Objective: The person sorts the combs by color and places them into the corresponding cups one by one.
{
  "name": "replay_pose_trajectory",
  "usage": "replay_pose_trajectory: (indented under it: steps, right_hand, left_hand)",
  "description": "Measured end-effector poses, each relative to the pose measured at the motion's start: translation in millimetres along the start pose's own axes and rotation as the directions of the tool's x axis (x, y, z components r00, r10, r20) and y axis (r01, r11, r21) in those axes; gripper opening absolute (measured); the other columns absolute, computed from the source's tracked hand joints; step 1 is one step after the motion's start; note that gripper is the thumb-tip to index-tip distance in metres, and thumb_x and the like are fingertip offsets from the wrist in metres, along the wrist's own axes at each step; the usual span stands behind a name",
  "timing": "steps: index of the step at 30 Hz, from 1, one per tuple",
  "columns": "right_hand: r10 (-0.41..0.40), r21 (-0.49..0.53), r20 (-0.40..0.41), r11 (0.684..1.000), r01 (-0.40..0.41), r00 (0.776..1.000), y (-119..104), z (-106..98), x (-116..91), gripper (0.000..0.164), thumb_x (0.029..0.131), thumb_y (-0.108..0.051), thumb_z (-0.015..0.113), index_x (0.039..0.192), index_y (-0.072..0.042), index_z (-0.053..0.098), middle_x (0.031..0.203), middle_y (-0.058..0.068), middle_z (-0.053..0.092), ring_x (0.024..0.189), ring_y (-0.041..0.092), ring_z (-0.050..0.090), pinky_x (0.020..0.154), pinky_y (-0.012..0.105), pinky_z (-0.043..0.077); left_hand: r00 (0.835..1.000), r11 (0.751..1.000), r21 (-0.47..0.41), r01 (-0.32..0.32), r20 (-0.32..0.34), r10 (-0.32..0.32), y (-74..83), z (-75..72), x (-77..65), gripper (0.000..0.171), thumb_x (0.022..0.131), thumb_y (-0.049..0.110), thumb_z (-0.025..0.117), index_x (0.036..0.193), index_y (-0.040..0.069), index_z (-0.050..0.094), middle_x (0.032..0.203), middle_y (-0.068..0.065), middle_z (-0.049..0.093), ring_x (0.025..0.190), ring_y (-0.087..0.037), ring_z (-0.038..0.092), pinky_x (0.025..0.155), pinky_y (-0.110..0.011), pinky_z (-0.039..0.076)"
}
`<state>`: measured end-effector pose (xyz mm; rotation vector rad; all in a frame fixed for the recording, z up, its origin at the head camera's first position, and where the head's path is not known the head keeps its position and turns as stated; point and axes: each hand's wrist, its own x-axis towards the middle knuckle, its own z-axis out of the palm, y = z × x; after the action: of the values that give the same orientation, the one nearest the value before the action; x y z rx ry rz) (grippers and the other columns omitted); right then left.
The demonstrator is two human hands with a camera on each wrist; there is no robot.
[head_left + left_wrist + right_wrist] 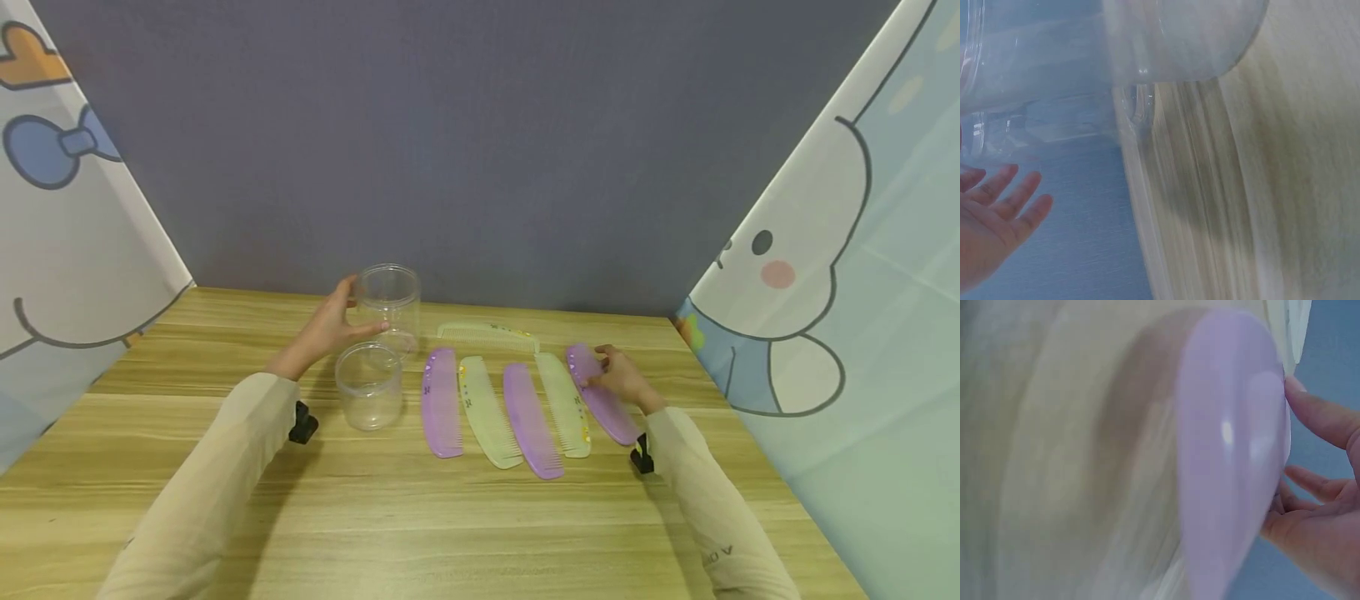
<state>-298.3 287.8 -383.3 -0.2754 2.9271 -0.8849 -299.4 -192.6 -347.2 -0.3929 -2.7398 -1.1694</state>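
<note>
My left hand (333, 325) is spread beside the taller clear jar (401, 321), thumb in front of its wall. In the left wrist view the fingers (1019, 199) look relaxed and extended, close to clear plastic. A shorter clear jar (369, 404) stands nearer me, below that hand. My right hand (626, 382) pinches a purple comb (606, 410) at the right end of the comb group. In the right wrist view, thumb and fingers meet one edge of this comb (1229, 450), which is tilted and casts a shadow on the tabletop.
Between the jars and the right hand lie a purple comb (439, 408), a green comb (486, 412), another purple comb (531, 425) and another green comb (564, 408). One more green comb (487, 335) lies crosswise behind them. A grey panel (465, 167) rises at the wooden table's (420, 533) back edge.
</note>
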Motion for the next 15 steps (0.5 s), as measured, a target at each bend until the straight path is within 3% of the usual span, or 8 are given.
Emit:
replay_pose_trajectory:
  steps: [8,15]
  right_hand:
    - [0.045,0.054,-0.020,0.998,-0.044,0.999,0.9,-1.5,3.8,0.061,0.077,-0.004,0.066,0.129,0.011,0.038,0.108,0.029,0.051,0.096,0.035,0.052,0.079,0.040,0.051]
    - [0.026,0.090,-0.009,0.996,-0.025,1.000,-1.1,-3.4,3.5,0.056,0.078,0.000,0.062,0.128,0.012,0.039,0.107,0.028,0.050,0.096,0.035,0.051,0.076,0.036,0.049]
  left_hand:
    - [1.000,1.000,-0.025,-0.007,-0.006,0.007,-1.1,1.0,0.9,0.105,0.075,0.042,0.073,0.144,-0.001,0.007,0.140,-0.029,0.032,0.123,-0.047,0.038,0.100,-0.060,0.036]
    - [1.000,0.998,-0.055,-0.010,-0.003,0.010,-3.5,1.6,1.2,0.103,0.075,0.039,0.073,0.145,0.000,0.007,0.139,-0.028,0.032,0.121,-0.048,0.040,0.099,-0.057,0.038]
